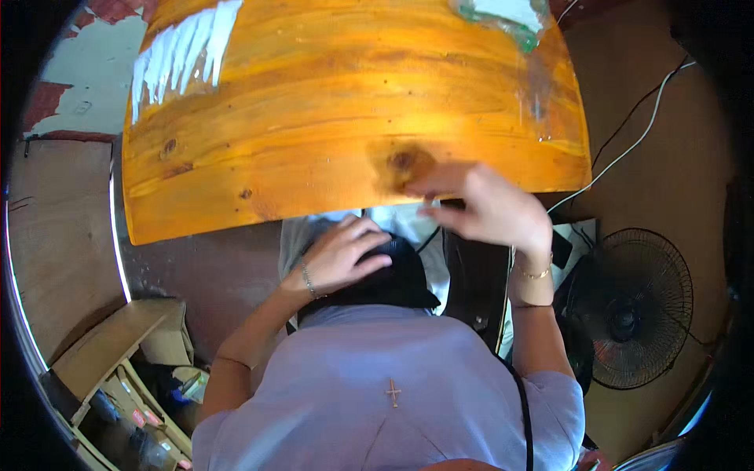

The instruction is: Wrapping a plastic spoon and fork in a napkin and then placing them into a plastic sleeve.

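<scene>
My left hand (350,253) lies palm down with its fingers apart on a black cloth-like thing (394,277) in my lap. What the black thing is, I cannot tell. My right hand (489,203) is blurred at the front edge of a varnished wooden table (318,141). Its fingers point left over the tabletop, with the thumb apart below them, and I see nothing between them. A dark knot (403,160) in the wood lies just beyond those fingertips.
White strips (182,53) lie at the table's far left, and a clear and green plastic package (506,15) at the far right. A black fan (627,312) stands to my right, near a white cable (651,120). At lower left is a wooden shelf (112,347) with several things.
</scene>
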{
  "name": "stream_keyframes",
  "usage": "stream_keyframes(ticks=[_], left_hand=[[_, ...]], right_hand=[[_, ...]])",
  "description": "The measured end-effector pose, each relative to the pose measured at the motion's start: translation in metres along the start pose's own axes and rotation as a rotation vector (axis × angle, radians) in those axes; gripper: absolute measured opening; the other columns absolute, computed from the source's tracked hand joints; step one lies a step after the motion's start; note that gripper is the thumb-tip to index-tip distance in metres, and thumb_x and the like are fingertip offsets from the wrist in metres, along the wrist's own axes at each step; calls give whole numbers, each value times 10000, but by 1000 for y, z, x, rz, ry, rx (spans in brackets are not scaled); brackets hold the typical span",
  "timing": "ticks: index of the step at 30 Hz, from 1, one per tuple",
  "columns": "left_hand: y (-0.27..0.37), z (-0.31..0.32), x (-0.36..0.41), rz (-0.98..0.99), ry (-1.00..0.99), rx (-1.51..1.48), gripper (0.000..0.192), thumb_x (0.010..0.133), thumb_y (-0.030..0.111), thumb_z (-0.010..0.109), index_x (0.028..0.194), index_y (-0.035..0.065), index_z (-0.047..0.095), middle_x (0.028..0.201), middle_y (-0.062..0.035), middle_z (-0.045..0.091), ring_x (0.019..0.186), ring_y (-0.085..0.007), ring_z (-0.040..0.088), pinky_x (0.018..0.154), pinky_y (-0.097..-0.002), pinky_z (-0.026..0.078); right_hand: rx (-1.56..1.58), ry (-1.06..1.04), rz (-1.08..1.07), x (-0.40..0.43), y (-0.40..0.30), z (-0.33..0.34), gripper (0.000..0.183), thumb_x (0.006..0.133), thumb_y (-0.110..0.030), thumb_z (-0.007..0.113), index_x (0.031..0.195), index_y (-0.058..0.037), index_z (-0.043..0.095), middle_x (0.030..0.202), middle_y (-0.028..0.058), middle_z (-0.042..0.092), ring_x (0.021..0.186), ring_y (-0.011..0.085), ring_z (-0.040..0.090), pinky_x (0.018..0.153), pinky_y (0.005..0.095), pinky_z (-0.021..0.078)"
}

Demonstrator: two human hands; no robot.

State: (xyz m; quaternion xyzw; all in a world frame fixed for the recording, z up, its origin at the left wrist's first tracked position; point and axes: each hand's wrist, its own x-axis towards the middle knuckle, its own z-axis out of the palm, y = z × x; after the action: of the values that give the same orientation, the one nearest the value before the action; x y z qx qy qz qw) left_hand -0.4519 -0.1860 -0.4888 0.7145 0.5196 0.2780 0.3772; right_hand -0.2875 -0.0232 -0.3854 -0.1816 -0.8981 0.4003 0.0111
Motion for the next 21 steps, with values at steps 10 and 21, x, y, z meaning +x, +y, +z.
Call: stream_keyframes(ticks=[10,21], left_hand=[[-12,21,18,166,-468,-233,245,851,212,542,1063,101,591,1126,-114,557,1184,-283,408,978,-387,328],[0,-14,13,143,-300,-167,407,824,240,597,1171,46,508,1179,-122,522,1119,-272,465,946,-359,371]], right_hand=[[-346,793,415,39,96,-118,213,776,-191,596,889,-18,645,810,173,644,700,268,631,658,346,483],[-665,1087,-18,98,146,-136,124,724,-134,645,821,-58,663,829,114,580,848,287,533,743,357,438]])
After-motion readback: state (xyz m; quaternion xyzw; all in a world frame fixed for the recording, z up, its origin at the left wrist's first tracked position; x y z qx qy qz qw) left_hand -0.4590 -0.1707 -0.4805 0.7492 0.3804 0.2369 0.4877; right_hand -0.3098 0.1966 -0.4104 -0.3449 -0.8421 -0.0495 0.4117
